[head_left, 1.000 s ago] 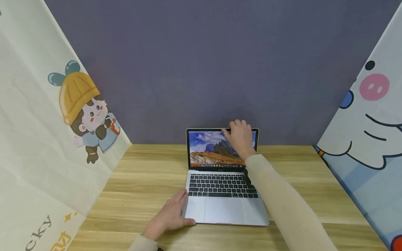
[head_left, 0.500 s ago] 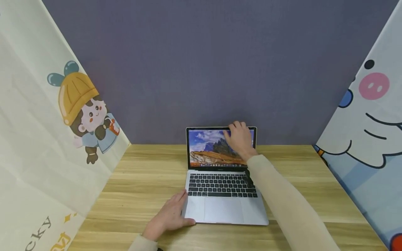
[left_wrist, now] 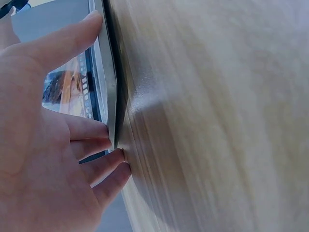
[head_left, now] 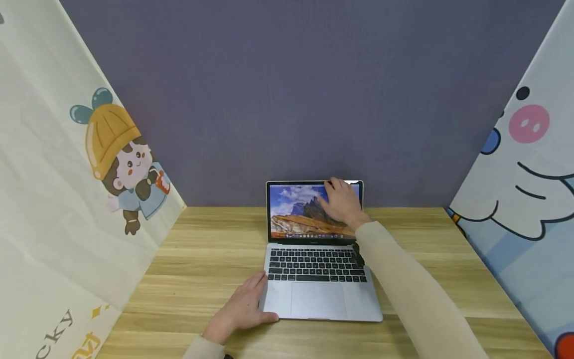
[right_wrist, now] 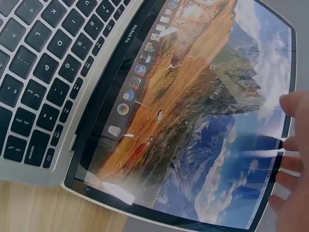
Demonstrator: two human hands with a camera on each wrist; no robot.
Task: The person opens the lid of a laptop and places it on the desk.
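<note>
An open laptop (head_left: 318, 299) lies on the wooden table, its lit screen (head_left: 291, 214) showing a mountain picture. Along the laptop's left side my left hand (head_left: 244, 304) rests, its thumb at the front edge near the corner. In the left wrist view the fingers of that hand touch the laptop's thin edge, with the fingertips low by the tabletop. My right hand (head_left: 342, 202) reaches across to the top right of the screen. Seen from the right wrist, its thumb and fingertips press at the top bezel (right_wrist: 270, 181), and faint reflections of the fingers show on the glass.
The wooden table (head_left: 211, 249) extends to both sides of the laptop. A dark grey-purple panel (head_left: 269, 99) stands close behind the screen. Cartoon-printed sheets flank the table, a white one (head_left: 54, 199) on the left and a blue-and-white one (head_left: 529, 199) on the right.
The screen has tilted farther back, with my right hand at its top edge moving along with it. My left hand has stayed at the laptop's left front corner.
</note>
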